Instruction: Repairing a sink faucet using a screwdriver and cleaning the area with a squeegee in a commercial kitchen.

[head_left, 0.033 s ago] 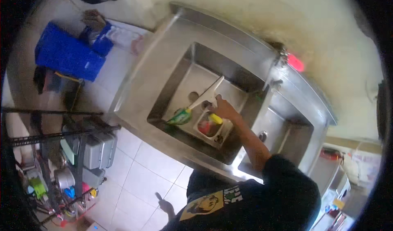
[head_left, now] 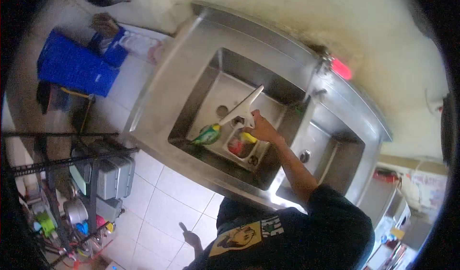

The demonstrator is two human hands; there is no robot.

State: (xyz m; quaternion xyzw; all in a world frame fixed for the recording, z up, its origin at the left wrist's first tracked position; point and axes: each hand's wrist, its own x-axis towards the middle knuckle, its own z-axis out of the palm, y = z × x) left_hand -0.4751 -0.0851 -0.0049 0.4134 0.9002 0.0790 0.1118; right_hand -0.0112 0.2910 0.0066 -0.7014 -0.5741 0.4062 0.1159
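In the left basin of the steel double sink [head_left: 158, 97], my right hand [head_left: 262, 128] is closed round the short stem of a white squeegee-like tool [head_left: 243, 108]. Its long edge slants across the basin. A green and yellow packet [head_left: 207, 135] lies by the tool's lower end. Just below my right hand sits a small tray [head_left: 252, 161] with a red item [head_left: 235, 147] and a yellow piece [head_left: 249, 137] in it. Low over the floor, my left hand [head_left: 193, 240] is closed, with a short greyish stick-like end poking out; what it is stays blurred.
The right basin [head_left: 335, 169] has a round drain. A tap [head_left: 322, 95] and a bright pink item [head_left: 341, 68] are at the back. Left stand a blue crate [head_left: 74, 64] and a black rack [head_left: 72, 157] with grey tubs [head_left: 115, 176] and pots.
The whole view has shifted slightly left. The white tool has turned a little in my right hand, showing more of its stem. My left hand stays low over the floor.
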